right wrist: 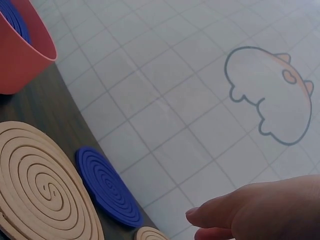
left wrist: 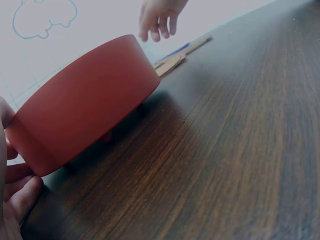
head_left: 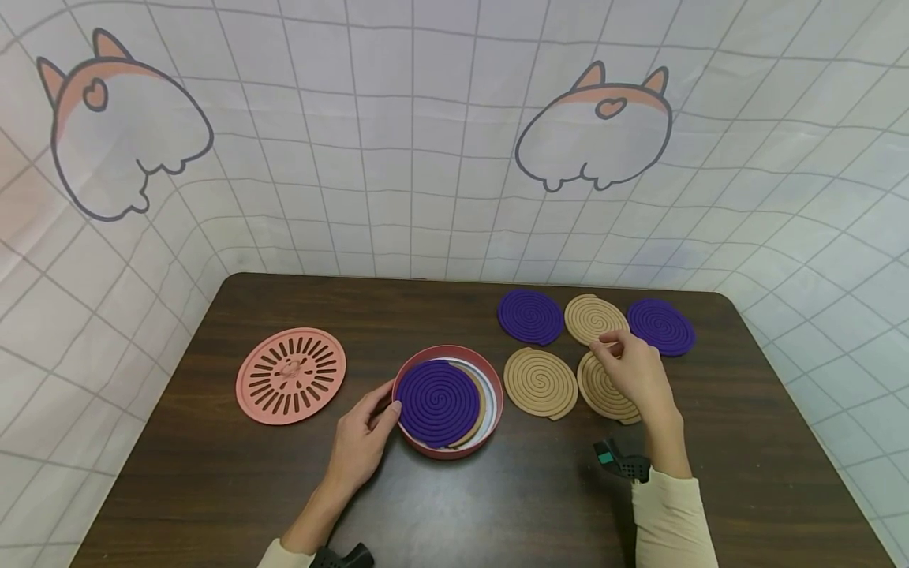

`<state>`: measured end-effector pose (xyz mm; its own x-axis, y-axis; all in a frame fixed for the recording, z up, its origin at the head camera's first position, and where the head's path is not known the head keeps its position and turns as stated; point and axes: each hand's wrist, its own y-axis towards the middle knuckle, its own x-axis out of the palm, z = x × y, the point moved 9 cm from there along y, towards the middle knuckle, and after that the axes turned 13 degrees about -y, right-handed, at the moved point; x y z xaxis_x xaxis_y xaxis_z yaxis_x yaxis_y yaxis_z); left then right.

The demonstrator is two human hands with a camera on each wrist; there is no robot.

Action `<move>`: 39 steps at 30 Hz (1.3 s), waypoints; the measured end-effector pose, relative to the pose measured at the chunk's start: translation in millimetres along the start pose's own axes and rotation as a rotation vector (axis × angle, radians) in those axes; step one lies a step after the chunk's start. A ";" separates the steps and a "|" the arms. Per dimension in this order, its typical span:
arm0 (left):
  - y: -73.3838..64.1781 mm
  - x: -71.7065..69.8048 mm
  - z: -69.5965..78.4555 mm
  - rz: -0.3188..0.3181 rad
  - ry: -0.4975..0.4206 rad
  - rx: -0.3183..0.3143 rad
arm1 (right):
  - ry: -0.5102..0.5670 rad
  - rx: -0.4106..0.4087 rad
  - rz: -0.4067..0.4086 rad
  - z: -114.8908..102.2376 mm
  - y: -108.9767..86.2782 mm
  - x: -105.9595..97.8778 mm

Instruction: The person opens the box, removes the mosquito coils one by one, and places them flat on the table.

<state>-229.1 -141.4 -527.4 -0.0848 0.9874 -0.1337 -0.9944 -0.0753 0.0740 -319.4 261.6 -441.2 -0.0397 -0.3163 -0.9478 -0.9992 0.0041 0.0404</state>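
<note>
Three purple coils (head_left: 531,317) — perhaps four tan (head_left: 541,383)

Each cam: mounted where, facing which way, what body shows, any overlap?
Head: on the head, facing forward and down at the table; left hand, right hand, sleeves show.
Left wrist: worn there, low, facing the red container side-on; parts of both hands show.
Right wrist: worn there, facing the gridded backdrop past tan coils and purple coil; part of the right hand shows.
Head and left wrist share the red container and both hands.
</note>
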 end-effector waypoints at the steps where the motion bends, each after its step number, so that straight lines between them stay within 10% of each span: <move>1: 0.0 -0.1 0.0 0.000 0.002 0.001 | 0.000 0.002 -0.001 0.2 0.1 0.1; 39: 0.5 -0.3 0.4 -0.005 -0.011 0.021 | 0.008 -0.044 -0.068 -13.6 2.4 20.0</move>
<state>-229.6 -141.7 -526.9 -0.0793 0.9892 -0.1234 -0.9933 -0.0680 0.0938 -322.5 242.4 -455.7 0.0282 -0.3220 -0.9463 -0.9982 -0.0594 -0.0096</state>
